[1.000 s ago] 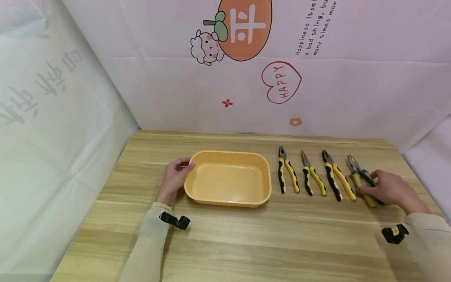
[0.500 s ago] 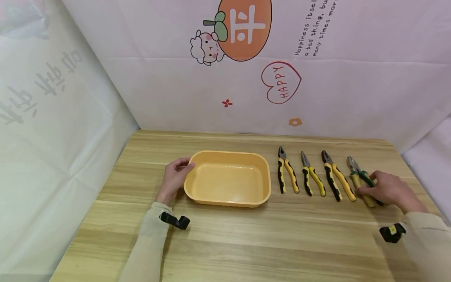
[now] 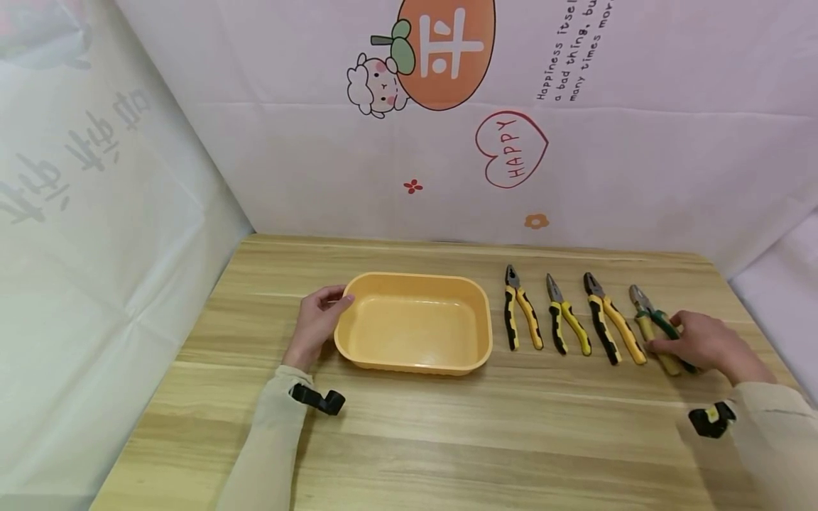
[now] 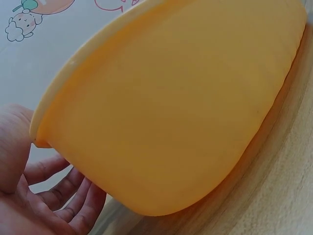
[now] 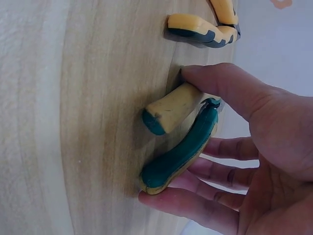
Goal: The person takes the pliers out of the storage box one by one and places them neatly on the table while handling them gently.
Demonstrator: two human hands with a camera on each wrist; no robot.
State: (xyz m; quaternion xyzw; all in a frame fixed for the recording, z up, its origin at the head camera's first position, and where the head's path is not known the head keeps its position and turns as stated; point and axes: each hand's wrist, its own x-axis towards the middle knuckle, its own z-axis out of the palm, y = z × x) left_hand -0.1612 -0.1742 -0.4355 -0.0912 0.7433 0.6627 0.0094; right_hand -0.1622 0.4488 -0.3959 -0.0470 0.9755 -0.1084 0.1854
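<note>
My left hand grips the left end of a yellow plastic tub, its thumb over the rim. In the left wrist view the fingers curl beneath the rim, along the outer wall. On the far right, my right hand holds green-and-tan pliers lying on the table. The right wrist view shows the thumb against the tan handle and fingers along the green handle; the two handles are spread apart. In the head view the hand covers part of the handles.
Left of the held pliers lie three black-and-yellow ones in a row: large pliers, smaller long-nose pliers and another pair beside the tub. A printed cloth stands behind the wooden table.
The green-and-tan pliers have shifted slightly toward the table's front, and my right wrist has moved a little left. My left hand and the tub have stayed in place.
</note>
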